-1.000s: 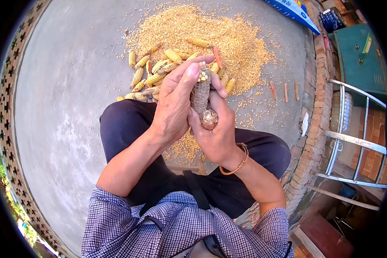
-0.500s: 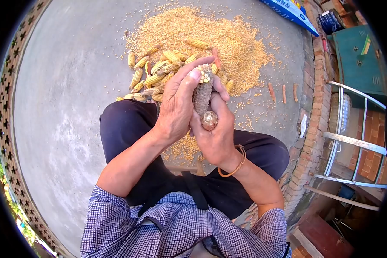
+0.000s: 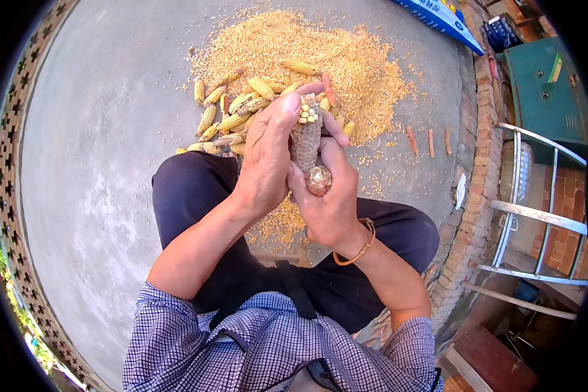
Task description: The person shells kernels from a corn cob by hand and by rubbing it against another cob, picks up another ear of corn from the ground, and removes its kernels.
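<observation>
A corn cob [image 3: 305, 145], mostly bare grey with a few pale kernels at its far end, is held between both hands. My left hand [image 3: 266, 153] wraps its left side, the thumb near those kernels. My right hand [image 3: 333, 189] closes round the lower right side, beside the round butt end. Beyond the hands, several yellow ears [image 3: 235, 121] lie against a wide heap of loose kernels [image 3: 346, 59]. More kernels [image 3: 281, 222] lie on the ground between my legs.
Three thin reddish pieces [image 3: 430, 142] lie right of the heap on the concrete floor [image 3: 98, 130]. A brick edging [image 3: 483, 157], a metal frame [image 3: 542, 214] and a green cabinet [image 3: 545, 91] stand at the right. A blue bag [image 3: 441, 23] is at the top.
My left thumb has lifted slightly off the kernels at the cob's far end, leaving more of them in view. Both hands still hold the cob in nearly the same place.
</observation>
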Motion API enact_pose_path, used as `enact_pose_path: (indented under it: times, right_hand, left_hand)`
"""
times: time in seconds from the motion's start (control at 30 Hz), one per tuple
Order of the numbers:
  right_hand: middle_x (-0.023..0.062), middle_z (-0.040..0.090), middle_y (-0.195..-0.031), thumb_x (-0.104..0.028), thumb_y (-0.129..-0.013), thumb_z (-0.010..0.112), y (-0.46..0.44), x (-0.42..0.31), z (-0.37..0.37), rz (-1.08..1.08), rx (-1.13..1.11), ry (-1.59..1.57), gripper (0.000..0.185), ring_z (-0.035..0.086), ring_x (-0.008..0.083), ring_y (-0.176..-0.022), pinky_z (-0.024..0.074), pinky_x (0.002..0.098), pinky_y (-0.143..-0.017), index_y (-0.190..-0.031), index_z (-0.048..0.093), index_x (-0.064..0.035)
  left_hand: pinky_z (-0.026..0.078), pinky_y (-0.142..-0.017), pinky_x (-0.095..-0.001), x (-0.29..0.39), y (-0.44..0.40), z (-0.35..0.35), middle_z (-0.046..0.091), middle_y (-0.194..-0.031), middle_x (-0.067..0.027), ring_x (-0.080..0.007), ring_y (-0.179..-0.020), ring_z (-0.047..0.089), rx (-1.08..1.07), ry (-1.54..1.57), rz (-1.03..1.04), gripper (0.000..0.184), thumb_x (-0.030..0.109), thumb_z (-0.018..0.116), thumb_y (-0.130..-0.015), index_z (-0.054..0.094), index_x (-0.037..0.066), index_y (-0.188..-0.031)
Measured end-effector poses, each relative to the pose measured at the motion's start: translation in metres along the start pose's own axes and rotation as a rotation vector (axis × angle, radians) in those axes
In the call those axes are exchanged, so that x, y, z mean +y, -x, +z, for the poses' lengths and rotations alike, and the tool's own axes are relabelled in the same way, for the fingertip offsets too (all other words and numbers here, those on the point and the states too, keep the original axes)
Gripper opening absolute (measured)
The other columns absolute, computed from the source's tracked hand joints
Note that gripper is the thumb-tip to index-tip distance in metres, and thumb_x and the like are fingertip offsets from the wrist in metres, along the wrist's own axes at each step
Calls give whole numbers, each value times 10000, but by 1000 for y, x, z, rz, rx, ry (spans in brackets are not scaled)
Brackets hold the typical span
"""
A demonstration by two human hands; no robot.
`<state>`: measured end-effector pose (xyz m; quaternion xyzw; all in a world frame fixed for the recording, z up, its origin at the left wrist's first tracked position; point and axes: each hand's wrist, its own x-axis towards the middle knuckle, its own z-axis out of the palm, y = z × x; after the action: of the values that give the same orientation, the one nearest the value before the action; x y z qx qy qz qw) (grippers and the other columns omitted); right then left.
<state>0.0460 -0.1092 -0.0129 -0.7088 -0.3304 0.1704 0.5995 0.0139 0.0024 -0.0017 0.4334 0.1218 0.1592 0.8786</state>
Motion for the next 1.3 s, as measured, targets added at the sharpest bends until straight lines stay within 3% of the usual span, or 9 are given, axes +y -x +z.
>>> enact_pose_path:
  times: [0.3,0.67,0.77,1.07,1.17,1.27,1.3]
  right_hand:
    - [147,665,-870,-18,-844,670,1,-9,1,55,31,132,267,664,167,-813,509,324,-693,-1068,531,19]
    - [162,657,-837,-52,-856,683,0,-6,-5,-4,13,172,279,687,229,-771,510,335,-663,-1078,524,10]
    - [204,636,-734,-117,-852,687,-4,-7,-4,-39,16,183,308,651,407,-683,490,454,-571,-1064,494,-5]
    - [218,634,-753,-112,-840,692,-2,-4,0,-24,49,145,315,647,420,-714,493,465,-587,-1045,483,4]
    - [169,660,-863,-48,-857,675,-1,-7,-4,33,10,183,299,695,250,-801,514,345,-676,-1101,512,9]
    - [174,661,-880,-40,-845,685,-2,-11,-8,65,-5,201,301,695,248,-817,514,343,-693,-1087,513,5]
    - [187,651,-839,-67,-842,686,-3,-11,-8,16,6,213,313,677,304,-778,504,384,-656,-1084,501,6]
  left_hand:
    - [538,-722,-298,-8,-2,2,604,-912,-134,-207,-832,637,50,-94,87,444,258,285,-1050,480,-50,-1304]
    - [534,-726,-313,-1,-3,7,601,-884,-132,-217,-817,630,74,24,-36,481,323,274,-1045,513,-37,-1256]
    - [536,-721,-319,1,-6,6,597,-856,-127,-226,-807,631,73,23,-54,473,334,305,-1048,541,-42,-1212]
    - [537,-724,-318,-5,-6,4,603,-856,-127,-228,-801,634,57,-17,15,443,268,312,-1038,529,-75,-1215]
    - [539,-735,-311,-1,-7,5,610,-871,-129,-221,-810,638,45,-26,29,455,287,311,-1044,518,-73,-1231]
    - [542,-743,-309,-2,-6,11,614,-888,-127,-216,-820,643,56,-55,82,464,313,323,-1055,515,-69,-1236]
    - [544,-745,-309,-3,-6,12,615,-894,-126,-215,-823,645,70,-61,106,465,320,329,-1058,515,-68,-1237]
